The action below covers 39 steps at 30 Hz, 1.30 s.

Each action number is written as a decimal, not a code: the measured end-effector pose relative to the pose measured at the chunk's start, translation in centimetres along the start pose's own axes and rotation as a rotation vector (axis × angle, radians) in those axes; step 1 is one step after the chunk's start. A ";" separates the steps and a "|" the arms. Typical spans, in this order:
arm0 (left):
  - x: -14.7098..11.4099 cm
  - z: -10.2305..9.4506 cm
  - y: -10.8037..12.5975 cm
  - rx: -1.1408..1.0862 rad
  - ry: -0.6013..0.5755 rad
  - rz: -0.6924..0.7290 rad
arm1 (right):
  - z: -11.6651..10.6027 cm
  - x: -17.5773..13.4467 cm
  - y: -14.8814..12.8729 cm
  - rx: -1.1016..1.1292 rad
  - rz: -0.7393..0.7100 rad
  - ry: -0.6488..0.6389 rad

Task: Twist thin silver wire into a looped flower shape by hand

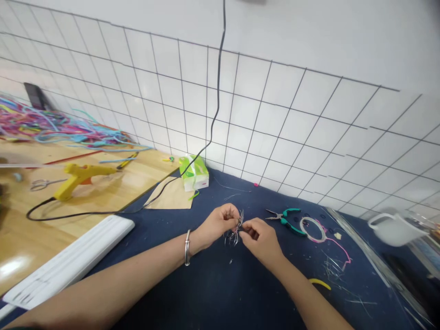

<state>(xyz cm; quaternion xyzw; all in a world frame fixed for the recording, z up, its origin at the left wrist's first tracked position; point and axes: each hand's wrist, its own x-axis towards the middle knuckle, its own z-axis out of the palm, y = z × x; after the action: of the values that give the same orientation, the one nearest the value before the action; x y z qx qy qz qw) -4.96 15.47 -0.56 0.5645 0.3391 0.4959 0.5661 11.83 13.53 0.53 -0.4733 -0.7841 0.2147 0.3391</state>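
My left hand (222,224), with a silver bangle on the wrist, pinches a small bundle of looped, shiny wire-like strands (232,237) with some pink in it. Facing it from the right, my right hand (259,236) has its thumb and fingers pressed together at the bundle's right side. What exactly lies between the right fingertips is too small to make out. Needle-nose pliers (284,218) with teal handles lie to the right of my hands. Past them sits a ring of coiled clear line (312,230) with pink cord (340,247) trailing from it.
A yellow glue gun (82,176), scissors (46,184) and a white power strip (75,261) are at left. A tissue pack (194,172) stands on brown paper (172,195). Wire offcuts (333,270), a yellow curved handle (320,283) and a white mug (395,229) lie right.
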 end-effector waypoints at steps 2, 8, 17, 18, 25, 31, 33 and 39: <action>-0.1 0.1 0.0 -0.012 0.000 0.000 | 0.2 -0.2 -0.2 0.028 0.014 0.011; -0.3 0.7 0.1 -0.033 -0.017 -0.004 | -0.5 0.0 -0.1 0.108 -0.002 0.026; -0.6 1.6 0.3 -0.041 -0.062 0.003 | -0.2 -0.2 0.2 0.059 -0.038 0.104; -0.7 1.6 0.3 -0.038 -0.067 0.000 | -0.2 -0.3 0.1 0.050 -0.047 0.118; -0.8 1.4 0.3 0.125 -0.043 -0.006 | -1.0 -0.2 -0.1 0.154 -0.027 0.151; -0.5 0.5 0.2 0.398 0.087 -0.054 | -1.0 0.3 1.5 0.558 0.237 0.226; -0.4 0.3 0.2 0.461 0.099 -0.045 | -0.8 0.5 1.9 0.782 0.316 0.235; 0.1 -0.4 0.2 0.577 0.044 -0.011 | -0.8 0.7 1.8 1.238 0.470 0.203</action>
<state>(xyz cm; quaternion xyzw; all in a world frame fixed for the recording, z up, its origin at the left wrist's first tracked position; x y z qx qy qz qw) -5.36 15.69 -0.45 0.6896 0.4813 0.3880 0.3773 13.31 15.00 0.12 -0.3674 -0.3564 0.6478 0.5642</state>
